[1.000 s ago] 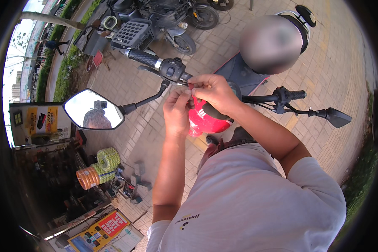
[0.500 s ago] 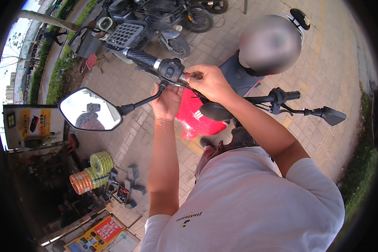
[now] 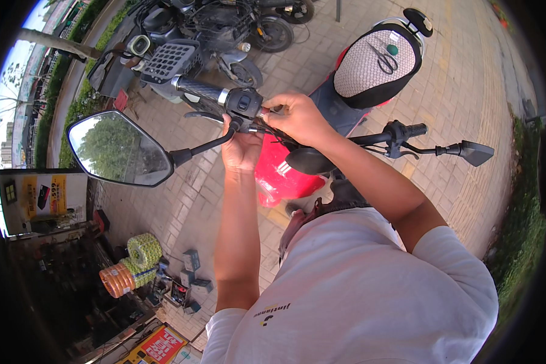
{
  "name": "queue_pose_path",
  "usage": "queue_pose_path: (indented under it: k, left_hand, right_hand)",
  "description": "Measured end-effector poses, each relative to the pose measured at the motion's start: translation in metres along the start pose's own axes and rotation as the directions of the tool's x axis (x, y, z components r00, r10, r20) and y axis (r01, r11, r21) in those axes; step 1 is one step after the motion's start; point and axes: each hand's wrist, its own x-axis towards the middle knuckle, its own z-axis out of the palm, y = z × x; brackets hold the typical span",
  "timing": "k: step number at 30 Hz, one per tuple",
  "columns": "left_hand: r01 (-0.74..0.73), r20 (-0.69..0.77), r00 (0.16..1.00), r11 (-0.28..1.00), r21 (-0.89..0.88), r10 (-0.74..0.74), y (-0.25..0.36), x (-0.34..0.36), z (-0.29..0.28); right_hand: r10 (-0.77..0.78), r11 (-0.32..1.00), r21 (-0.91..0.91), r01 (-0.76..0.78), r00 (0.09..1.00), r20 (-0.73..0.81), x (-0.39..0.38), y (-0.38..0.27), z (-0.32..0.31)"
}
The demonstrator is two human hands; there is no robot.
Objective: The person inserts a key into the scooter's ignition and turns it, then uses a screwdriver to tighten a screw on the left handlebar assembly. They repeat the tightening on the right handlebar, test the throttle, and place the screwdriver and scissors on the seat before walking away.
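Both hands work at one handlebar [image 3: 203, 89] of a red scooter [image 3: 285, 176], beside a black switch housing [image 3: 244, 102]. My left hand [image 3: 241, 148] is under the housing, palm up. Its thumb presses by the stem of a mirror [image 3: 121, 148], and its other fingers curl out of sight behind the bar. My right hand [image 3: 298, 118] is at the housing's inner end, thumb and forefinger pinched on a small reddish piece [image 3: 264, 111]. Thin black cables run below these fingers.
Scissors [image 3: 383, 59] and a small green round thing [image 3: 392, 50] lie on the scooter's mesh-covered seat [image 3: 358, 79]. Parked two-wheelers [image 3: 224, 36] stand at the far left. Orange and green coils [image 3: 124, 276] and small boxes [image 3: 191, 261] are at the lower left.
The view has tilted slightly, and the mirror shows a tree instead of a head-worn camera. The seat, blurred before, is sharp. Both hands stay at the switch housing with little movement.
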Motion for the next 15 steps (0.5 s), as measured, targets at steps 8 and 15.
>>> queue_pose_path:
  k: [8, 15]
  left_hand:
    - [-0.025, -0.202, 0.979, 1.000, 0.012, 0.027, 0.000, -0.001, 0.023]
    - [-0.013, -0.065, 0.998, 0.998, 0.060, 0.017, 0.006, -0.002, 0.013]
  right_hand:
    - [-0.070, 0.962, 0.258, 0.084, 0.995, -0.065, 0.001, 0.025, 0.008]
    - [-0.009, 0.967, 0.252, 0.043, 0.991, -0.133, -0.002, 0.020, 0.016]
